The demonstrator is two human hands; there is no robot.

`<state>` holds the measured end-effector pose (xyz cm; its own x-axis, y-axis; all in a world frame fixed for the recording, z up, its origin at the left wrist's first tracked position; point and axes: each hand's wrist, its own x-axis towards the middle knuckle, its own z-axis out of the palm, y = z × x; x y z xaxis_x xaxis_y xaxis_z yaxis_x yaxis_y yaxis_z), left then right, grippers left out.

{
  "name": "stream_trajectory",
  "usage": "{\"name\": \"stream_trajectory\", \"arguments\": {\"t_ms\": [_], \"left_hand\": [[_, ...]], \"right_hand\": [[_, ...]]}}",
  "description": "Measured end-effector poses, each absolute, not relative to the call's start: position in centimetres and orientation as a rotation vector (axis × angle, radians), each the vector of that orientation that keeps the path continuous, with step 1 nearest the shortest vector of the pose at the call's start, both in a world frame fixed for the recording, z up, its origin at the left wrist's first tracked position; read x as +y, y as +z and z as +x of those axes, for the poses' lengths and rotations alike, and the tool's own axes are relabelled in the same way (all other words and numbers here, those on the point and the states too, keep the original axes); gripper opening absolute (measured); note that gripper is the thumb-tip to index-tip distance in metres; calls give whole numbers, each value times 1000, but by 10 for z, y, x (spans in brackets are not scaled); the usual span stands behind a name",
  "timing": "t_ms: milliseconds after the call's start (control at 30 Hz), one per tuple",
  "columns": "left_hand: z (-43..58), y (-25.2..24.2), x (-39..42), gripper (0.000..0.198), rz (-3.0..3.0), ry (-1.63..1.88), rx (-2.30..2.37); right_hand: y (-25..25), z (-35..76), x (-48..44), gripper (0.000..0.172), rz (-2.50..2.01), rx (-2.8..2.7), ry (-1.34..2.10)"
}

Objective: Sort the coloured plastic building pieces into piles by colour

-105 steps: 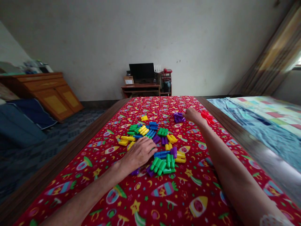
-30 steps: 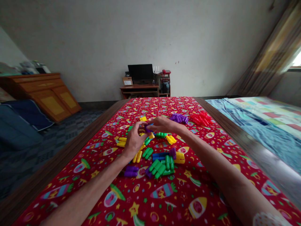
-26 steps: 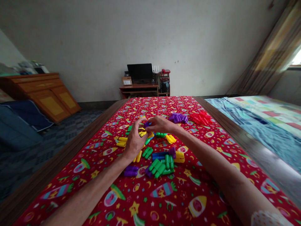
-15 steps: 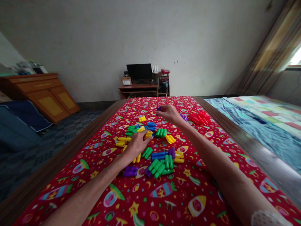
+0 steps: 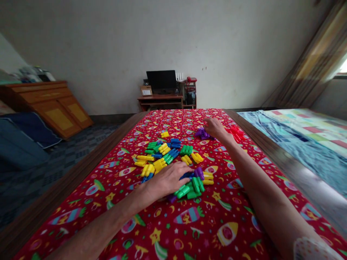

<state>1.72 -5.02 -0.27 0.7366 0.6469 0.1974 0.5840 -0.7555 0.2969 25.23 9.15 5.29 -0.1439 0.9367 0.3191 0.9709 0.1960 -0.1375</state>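
A scatter of plastic peg blocks (image 5: pixel 168 157) in yellow, green, blue and purple lies on the red rocket-print tablecloth (image 5: pixel 189 224). My left hand (image 5: pixel 169 178) rests palm down on the near part of the scatter, fingers spread over blue and purple pieces beside green blocks (image 5: pixel 189 187). My right hand (image 5: pixel 215 128) reaches far out and touches a small heap of purple blocks (image 5: pixel 202 133); its fingers curl down over them and their tips are hidden. A heap of red blocks (image 5: pixel 236 133) lies just right of that hand.
The table has dark wooden edges (image 5: pixel 273 151). A bed with a patterned sheet (image 5: pixel 306 137) runs along the right. A wooden cabinet (image 5: pixel 54 106) stands at the left. A small desk with a monitor (image 5: pixel 162 90) stands against the far wall.
My right hand carried a purple piece from the middle out to the purple heap. My left hand dropped from the raised pinch and moved nearer, onto the blocks at the scatter's near edge.
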Motion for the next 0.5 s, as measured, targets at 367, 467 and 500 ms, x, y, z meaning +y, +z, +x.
{"name": "stream_trajectory", "arguments": {"t_ms": [367, 467, 500], "left_hand": [[2, -8, -34, 31, 2784, 766, 1257], [20, -5, -43, 37, 2772, 699, 874], [26, -6, -45, 38, 2744, 644, 763]], "right_hand": [[99, 214, 38, 19, -1234, -2644, 655], [101, 205, 31, 19, -1167, -2664, 382], [102, 203, 29, 21, -1162, -2636, 287]]}}
